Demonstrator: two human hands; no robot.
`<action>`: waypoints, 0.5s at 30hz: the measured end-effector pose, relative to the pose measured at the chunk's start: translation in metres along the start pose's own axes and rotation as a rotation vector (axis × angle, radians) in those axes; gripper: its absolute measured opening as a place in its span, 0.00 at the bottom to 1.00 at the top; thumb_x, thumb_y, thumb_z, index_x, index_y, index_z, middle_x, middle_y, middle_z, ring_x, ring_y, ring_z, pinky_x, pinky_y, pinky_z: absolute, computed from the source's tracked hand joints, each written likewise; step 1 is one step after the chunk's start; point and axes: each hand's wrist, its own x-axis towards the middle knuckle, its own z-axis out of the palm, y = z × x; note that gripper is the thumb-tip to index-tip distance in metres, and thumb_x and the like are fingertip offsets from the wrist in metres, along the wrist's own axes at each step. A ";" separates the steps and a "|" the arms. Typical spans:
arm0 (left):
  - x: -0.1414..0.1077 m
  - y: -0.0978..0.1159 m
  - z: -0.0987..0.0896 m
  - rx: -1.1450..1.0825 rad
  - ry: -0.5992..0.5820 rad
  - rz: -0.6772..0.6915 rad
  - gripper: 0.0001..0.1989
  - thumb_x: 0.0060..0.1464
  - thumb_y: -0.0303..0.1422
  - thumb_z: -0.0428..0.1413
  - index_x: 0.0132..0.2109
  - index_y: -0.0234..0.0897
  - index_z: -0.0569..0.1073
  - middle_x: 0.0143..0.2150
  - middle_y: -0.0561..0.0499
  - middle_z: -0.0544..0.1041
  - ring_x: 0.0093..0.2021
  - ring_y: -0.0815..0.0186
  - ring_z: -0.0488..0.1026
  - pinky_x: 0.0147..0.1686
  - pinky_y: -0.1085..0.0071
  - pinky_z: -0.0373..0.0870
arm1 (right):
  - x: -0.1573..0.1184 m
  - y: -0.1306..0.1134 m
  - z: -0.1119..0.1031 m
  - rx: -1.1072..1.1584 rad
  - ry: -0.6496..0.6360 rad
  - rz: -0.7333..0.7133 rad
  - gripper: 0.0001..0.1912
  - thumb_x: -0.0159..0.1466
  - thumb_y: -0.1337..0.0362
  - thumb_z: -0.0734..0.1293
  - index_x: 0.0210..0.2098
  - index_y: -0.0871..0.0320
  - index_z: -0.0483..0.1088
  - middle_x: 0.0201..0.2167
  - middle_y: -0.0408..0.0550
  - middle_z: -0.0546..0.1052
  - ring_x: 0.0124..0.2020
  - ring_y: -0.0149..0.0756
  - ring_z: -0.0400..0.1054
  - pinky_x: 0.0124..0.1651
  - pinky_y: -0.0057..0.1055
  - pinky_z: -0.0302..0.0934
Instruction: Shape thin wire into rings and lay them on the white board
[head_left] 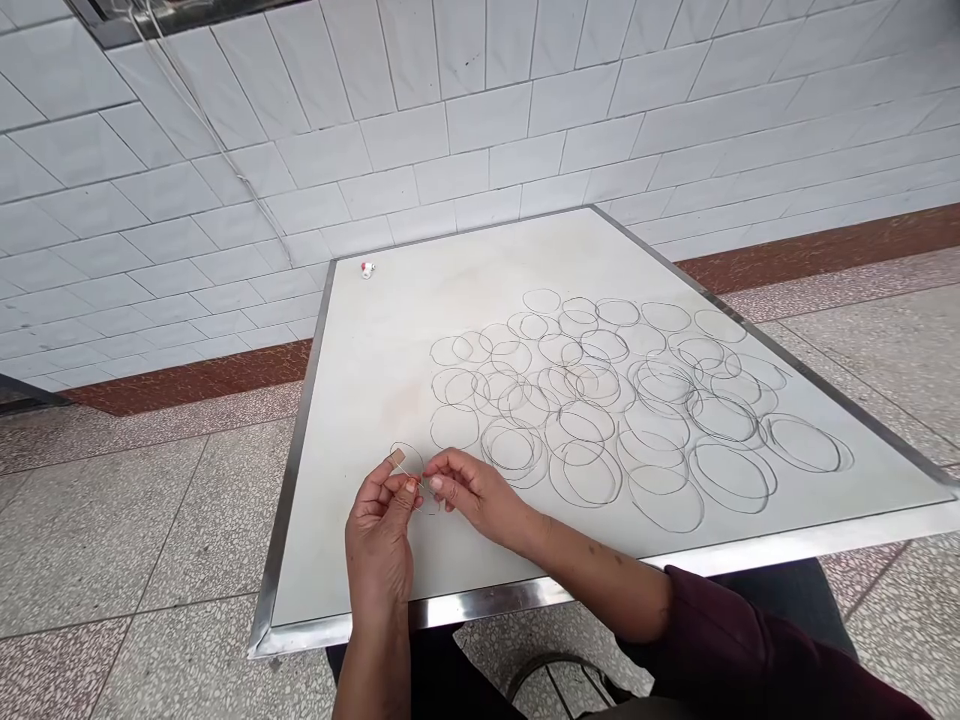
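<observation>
Over the front left part of the white table [352, 400], my left hand [382, 515] pinches a thin wire loop [409, 446] between thumb and fingers. A tan strip [397, 457] is wrapped round one of its fingertips, and a small orange bit [412, 482] shows by the thumb. Close beside it, my right hand [472, 490] has its thumb and index finger pinched at the same wire; the exact point of contact is too small to make out. Many thin dark wire rings [585, 470] lie flat to the right, several overlapping.
A small white and red object [367, 270] sits near the table's far left corner. A metal edge [495, 603] frames the table. Behind it stands a white tiled wall [450, 150] with a hanging cable [241, 178]. Below the front edge is a round metal-framed object [562, 680].
</observation>
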 end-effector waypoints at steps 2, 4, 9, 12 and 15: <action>-0.001 0.000 0.000 0.074 -0.016 0.022 0.24 0.45 0.36 0.68 0.51 0.39 0.79 0.31 0.55 0.75 0.31 0.71 0.71 0.42 0.69 0.70 | 0.001 -0.003 -0.002 0.034 0.040 0.001 0.15 0.63 0.50 0.69 0.40 0.55 0.69 0.30 0.41 0.72 0.28 0.30 0.64 0.34 0.31 0.60; -0.002 0.000 0.000 0.132 -0.029 0.033 0.23 0.46 0.37 0.68 0.52 0.40 0.78 0.32 0.55 0.76 0.32 0.70 0.71 0.43 0.68 0.70 | 0.003 -0.005 -0.002 0.107 0.033 0.012 0.15 0.63 0.50 0.70 0.38 0.55 0.69 0.28 0.40 0.71 0.27 0.30 0.63 0.33 0.31 0.60; -0.003 -0.002 0.002 0.150 -0.059 0.018 0.24 0.47 0.36 0.68 0.52 0.38 0.78 0.33 0.53 0.78 0.32 0.68 0.73 0.44 0.66 0.71 | 0.003 -0.008 -0.002 0.198 0.023 0.034 0.17 0.60 0.49 0.71 0.34 0.56 0.68 0.27 0.39 0.70 0.27 0.29 0.63 0.34 0.31 0.60; -0.003 -0.001 0.003 0.134 -0.058 0.026 0.24 0.46 0.36 0.68 0.51 0.37 0.78 0.32 0.53 0.78 0.33 0.67 0.73 0.44 0.66 0.71 | 0.003 -0.011 -0.003 0.220 0.000 0.042 0.17 0.61 0.49 0.70 0.37 0.56 0.68 0.28 0.40 0.71 0.28 0.30 0.64 0.35 0.31 0.61; -0.005 0.002 0.005 0.155 -0.047 0.037 0.23 0.45 0.36 0.68 0.51 0.39 0.79 0.31 0.54 0.78 0.32 0.68 0.73 0.43 0.66 0.71 | 0.003 -0.012 -0.004 0.197 -0.008 0.044 0.16 0.62 0.50 0.70 0.38 0.55 0.69 0.30 0.40 0.71 0.29 0.30 0.64 0.36 0.31 0.61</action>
